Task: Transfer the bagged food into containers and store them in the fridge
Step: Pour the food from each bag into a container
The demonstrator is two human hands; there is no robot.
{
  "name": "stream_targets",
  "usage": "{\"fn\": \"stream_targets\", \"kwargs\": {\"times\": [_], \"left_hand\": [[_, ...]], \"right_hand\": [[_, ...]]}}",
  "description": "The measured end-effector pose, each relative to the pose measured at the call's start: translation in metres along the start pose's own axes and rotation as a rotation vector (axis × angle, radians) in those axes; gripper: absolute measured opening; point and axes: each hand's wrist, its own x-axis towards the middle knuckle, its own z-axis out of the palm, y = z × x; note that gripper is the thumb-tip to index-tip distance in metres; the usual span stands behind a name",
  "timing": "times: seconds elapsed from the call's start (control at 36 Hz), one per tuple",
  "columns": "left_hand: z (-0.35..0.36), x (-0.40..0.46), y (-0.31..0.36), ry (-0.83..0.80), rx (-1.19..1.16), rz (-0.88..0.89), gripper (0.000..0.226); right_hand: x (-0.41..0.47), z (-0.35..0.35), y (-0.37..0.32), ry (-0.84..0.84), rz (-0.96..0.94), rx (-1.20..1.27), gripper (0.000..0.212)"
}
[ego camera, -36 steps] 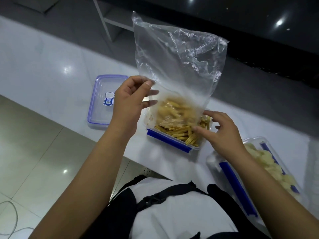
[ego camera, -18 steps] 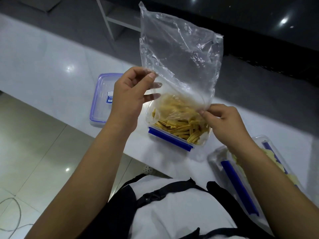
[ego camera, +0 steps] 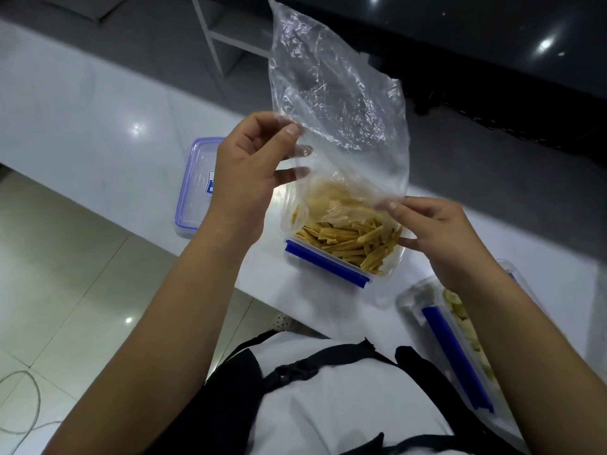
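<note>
I hold a clear plastic bag (ego camera: pixel 338 106) upside down over a clear container with blue clips (ego camera: pixel 328 262). My left hand (ego camera: pixel 249 172) pinches the bag's left edge between thumb and fingers. My right hand (ego camera: pixel 437 231) pinches its lower right corner. Yellow food strips (ego camera: pixel 351 241) fill the container, and a few still sit in the bag's mouth just above them. The container's lid (ego camera: pixel 197 188) lies flat on the counter to the left, partly behind my left wrist.
A second clear container with blue clips (ego camera: pixel 453 349), holding pale food pieces, stands at the right, partly hidden by my right forearm. The white counter (ego camera: pixel 98 133) runs diagonally, with its near edge over a tiled floor. A dark surface lies beyond it.
Both hands have lifted the bag higher above the container, and more strips have dropped out of it. My right hand has shifted from the container's rim to the bag's corner.
</note>
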Motion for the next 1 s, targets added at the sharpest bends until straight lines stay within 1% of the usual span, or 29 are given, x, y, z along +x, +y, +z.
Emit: {"fn": "stream_targets", "kwargs": {"times": [0.36, 0.81, 0.92, 1.0], "left_hand": [[-0.001, -0.001, 0.008, 0.02, 0.005, 0.008, 0.005], [-0.004, -0.003, 0.011, 0.029, 0.01, 0.013, 0.008], [-0.006, -0.002, 0.009, 0.03, 0.016, 0.007, 0.007], [-0.008, -0.001, 0.008, 0.035, 0.016, 0.002, 0.006]], "right_hand": [[-0.006, -0.002, -0.012, -0.08, 0.043, 0.057, 0.018], [-0.011, -0.003, -0.023, -0.049, 0.032, 0.039, 0.016], [-0.016, 0.0, -0.028, -0.037, 0.018, 0.004, 0.027], [-0.017, 0.001, -0.03, -0.026, -0.003, -0.018, 0.03]]}}
